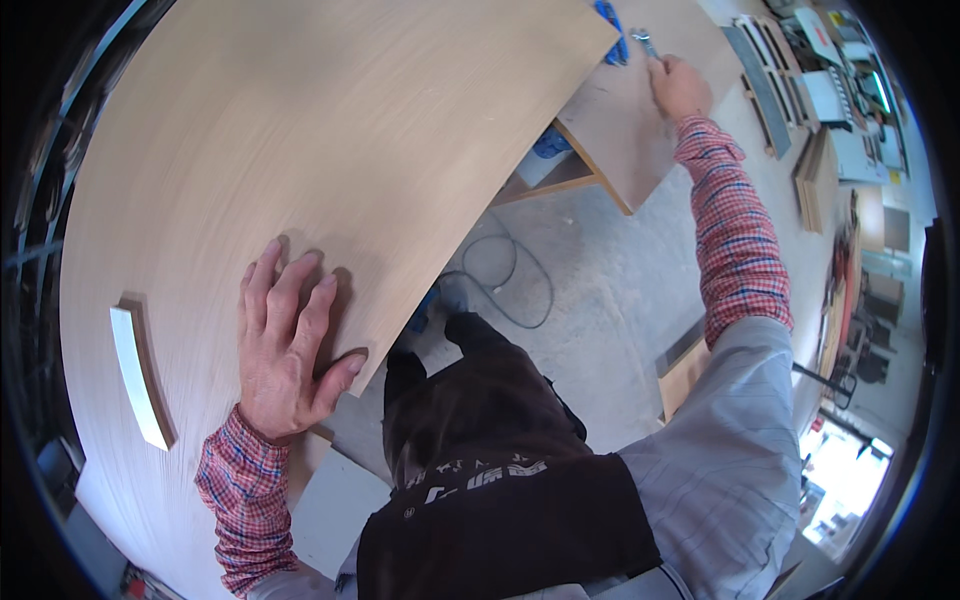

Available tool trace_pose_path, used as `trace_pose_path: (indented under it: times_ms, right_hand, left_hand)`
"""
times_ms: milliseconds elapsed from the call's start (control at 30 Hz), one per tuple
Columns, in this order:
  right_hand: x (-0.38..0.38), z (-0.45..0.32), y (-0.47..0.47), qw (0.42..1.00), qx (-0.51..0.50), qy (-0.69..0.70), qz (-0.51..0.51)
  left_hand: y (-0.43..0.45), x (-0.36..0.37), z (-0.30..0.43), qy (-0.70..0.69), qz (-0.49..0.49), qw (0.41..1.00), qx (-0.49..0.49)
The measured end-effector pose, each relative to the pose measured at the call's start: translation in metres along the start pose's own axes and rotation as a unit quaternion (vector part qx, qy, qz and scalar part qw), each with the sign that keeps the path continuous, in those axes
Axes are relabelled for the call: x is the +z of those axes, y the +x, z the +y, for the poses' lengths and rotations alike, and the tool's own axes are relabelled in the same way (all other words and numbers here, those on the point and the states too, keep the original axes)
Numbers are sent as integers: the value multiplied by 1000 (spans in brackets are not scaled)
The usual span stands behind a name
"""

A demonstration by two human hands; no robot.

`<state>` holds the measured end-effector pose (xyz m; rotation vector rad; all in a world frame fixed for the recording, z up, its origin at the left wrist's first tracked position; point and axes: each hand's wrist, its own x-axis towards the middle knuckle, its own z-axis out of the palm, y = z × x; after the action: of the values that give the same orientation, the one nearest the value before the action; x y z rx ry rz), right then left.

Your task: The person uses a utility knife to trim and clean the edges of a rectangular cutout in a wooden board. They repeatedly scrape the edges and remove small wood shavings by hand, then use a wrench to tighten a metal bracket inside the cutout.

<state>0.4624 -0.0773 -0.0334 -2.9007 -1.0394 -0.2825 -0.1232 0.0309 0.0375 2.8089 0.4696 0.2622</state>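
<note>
My left hand (289, 341) rests palm down, fingers spread, on a large wood-grain panel (300, 157), close to its edge and near a corner. It holds nothing. At the upper right, my right hand (681, 86) grips a metal wrench (645, 43) by one end, with the open jaw pointing away from me. The wrench is over a brown work surface (619, 127) just past the panel's far corner. Beside it lies a blue-handled tool (613, 34), whose exact kind I cannot tell. A short pale strip (140, 382) is on the panel, left of my left hand.
A cable (517, 319) lies looped on the concrete floor (600, 270) near my feet. Under the work surface, a blue object (551, 142) shows in an open compartment. Stacked boards (816, 184) stand at the right. A light board (349, 502) is beneath the panel's near corner.
</note>
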Motion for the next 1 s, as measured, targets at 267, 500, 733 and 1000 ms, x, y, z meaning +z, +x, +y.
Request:
trace_pose_path:
  times_ms: [267,500,733,1000]
  right_hand:
    - [31,1,65,990,-133,25,26]
    - [60,23,150,983,-166,1,-73]
    - [-3,32,89,845,70,519,-110]
    - [-114,-75,-254,465,9,838,-285]
  left_hand:
    - [-38,-8,22,3,-11,992,-127]
    - [-68,-3,46,-27,53,978,-199]
    - [-91,-11,48,-54,71,968,-235]
    - [-83,-47,-1,-66,99,984,-130]
